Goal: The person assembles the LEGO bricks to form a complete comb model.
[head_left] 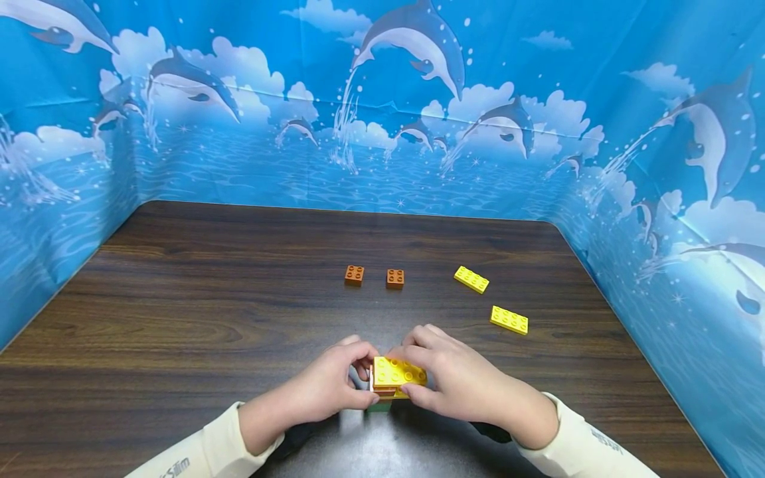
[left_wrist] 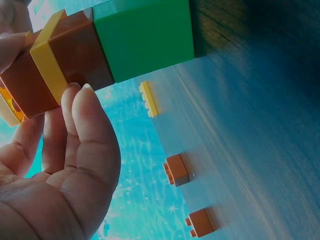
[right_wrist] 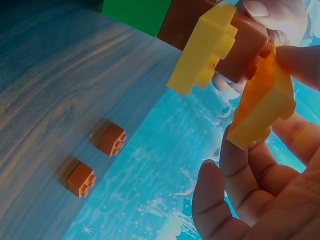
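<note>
A tower of toy building bricks stands at the table's near edge: a green block [left_wrist: 145, 40] at the bottom, then a brown brick [left_wrist: 80, 50], a yellow plate [right_wrist: 202, 55] and another brown brick [right_wrist: 242, 47]. My left hand [head_left: 329, 382] grips the tower, its fingertips by the lower yellow plate and the brown bricks. With thumb and fingers, my right hand [head_left: 451, 372] pinches a second yellow plate [right_wrist: 265, 107] over the tower's top. In the right wrist view this plate slants, one end at the studs of the upper brown brick and the other tipped away.
Two loose brown bricks, one on the left [head_left: 354, 275] and one on the right [head_left: 395, 278], lie beyond the hands. Farther right are two yellow plates, a back one [head_left: 471, 279] and a nearer one [head_left: 509, 319]. A blue dolphin curtain [head_left: 358, 172] encloses the dark wooden table [head_left: 179, 312].
</note>
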Available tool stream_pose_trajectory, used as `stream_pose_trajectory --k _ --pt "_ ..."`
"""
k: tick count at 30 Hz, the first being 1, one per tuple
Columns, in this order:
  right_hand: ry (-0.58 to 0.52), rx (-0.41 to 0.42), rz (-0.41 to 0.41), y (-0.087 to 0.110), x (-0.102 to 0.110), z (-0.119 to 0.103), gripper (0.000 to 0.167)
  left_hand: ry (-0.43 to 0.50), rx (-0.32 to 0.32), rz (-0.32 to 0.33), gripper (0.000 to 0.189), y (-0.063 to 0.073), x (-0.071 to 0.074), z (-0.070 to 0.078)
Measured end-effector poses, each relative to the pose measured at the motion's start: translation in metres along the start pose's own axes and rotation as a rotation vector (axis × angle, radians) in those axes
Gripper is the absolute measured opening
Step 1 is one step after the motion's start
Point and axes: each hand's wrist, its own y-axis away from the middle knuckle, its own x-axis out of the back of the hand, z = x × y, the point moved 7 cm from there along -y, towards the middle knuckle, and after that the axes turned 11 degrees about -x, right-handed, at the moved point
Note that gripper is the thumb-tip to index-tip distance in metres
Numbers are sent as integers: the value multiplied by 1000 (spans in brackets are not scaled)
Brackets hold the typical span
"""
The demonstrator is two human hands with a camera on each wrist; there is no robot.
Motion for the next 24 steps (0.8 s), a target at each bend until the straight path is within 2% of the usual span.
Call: stream_pose_trajectory --k 10,20,24 --pt "4 42 -5 -1 -1 -5 36 35 14 -4 31 0 -1 -1" --pt "38 38 -2 -1 -1 -6 36 -3 48 1 35 2 -1 1" --pt "60 42 -1 -1 -1 -7 36 -16 71 32 33 4 3 5"
